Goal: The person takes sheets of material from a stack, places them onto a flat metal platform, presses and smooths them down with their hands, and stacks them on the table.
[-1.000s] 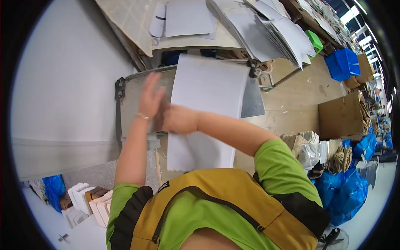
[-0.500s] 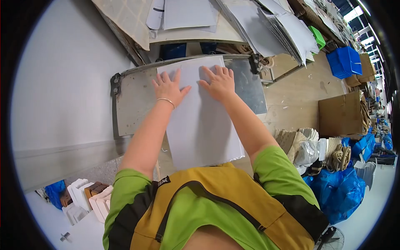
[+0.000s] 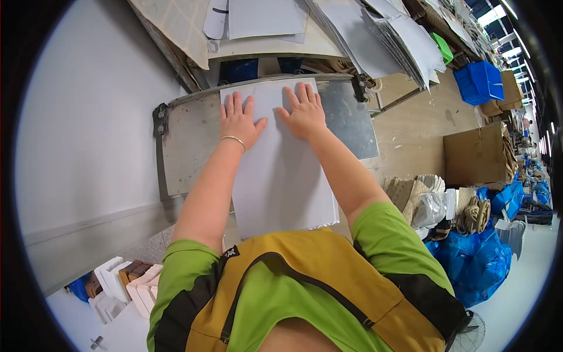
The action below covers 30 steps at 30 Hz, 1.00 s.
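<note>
A long white sheet [image 3: 281, 182] lies lengthwise over a grey metal plate [image 3: 190, 141], its near end reaching my apron. My left hand [image 3: 239, 122] rests flat on the sheet's upper left part, fingers stretched toward the far edge, a thin bracelet at the wrist. Across from it, my right hand [image 3: 304, 111] presses flat near the upper right edge, thumb spread inward. Neither hand grips anything. Whether the sheet is one layer or a thin stack, I cannot tell.
Dark clamps [image 3: 360, 88] sit at the plate's far corners. Beyond stands a table with white sheets [image 3: 264, 20] and a fanned stack [image 3: 404, 47]. To the right are a cardboard box [image 3: 478, 154], a blue crate [image 3: 478, 82] and blue bags [image 3: 475, 264]. A white wall [image 3: 88, 117] borders the left.
The fingers of both hands lie straighter and flatter on the sheet. The sheet's near end has shifted slightly left in view, and the camera view has moved a little.
</note>
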Motion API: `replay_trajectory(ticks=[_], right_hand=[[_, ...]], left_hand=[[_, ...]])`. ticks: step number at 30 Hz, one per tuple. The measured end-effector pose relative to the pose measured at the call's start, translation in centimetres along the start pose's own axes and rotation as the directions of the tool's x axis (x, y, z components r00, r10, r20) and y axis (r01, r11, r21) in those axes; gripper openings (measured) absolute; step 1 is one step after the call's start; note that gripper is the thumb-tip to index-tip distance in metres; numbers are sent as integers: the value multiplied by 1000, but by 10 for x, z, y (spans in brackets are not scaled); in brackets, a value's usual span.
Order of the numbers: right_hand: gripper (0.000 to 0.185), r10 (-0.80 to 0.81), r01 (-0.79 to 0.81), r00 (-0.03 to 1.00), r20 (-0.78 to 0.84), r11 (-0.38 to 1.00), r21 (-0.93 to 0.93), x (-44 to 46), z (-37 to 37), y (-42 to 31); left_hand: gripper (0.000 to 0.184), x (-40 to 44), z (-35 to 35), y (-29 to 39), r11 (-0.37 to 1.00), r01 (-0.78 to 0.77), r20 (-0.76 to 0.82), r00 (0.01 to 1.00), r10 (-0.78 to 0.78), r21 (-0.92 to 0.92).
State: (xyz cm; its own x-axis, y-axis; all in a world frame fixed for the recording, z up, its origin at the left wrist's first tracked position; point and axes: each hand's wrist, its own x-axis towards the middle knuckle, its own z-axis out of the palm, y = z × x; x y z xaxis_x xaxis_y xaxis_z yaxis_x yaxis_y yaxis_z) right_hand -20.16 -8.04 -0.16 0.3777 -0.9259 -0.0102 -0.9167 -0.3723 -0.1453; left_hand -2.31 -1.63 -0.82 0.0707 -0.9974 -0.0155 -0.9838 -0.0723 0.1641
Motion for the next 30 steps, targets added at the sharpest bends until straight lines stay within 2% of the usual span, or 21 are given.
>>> replay_trajectory(ticks=[10, 17, 30], right_hand=[[69, 7, -6, 999, 33, 1000, -6, -1, -4, 1], [68, -7, 7, 1000, -22, 1000, 15, -2, 3, 4], [66, -13, 13, 998, -54, 1000, 2, -6, 0, 2]], left_hand=[[73, 1, -5, 2, 1000, 19, -9, 1000, -19, -6], [71, -1, 1, 2, 997, 5, -113, 993, -13, -76], [69, -4, -1, 5, 997, 18, -105, 994, -26, -75]])
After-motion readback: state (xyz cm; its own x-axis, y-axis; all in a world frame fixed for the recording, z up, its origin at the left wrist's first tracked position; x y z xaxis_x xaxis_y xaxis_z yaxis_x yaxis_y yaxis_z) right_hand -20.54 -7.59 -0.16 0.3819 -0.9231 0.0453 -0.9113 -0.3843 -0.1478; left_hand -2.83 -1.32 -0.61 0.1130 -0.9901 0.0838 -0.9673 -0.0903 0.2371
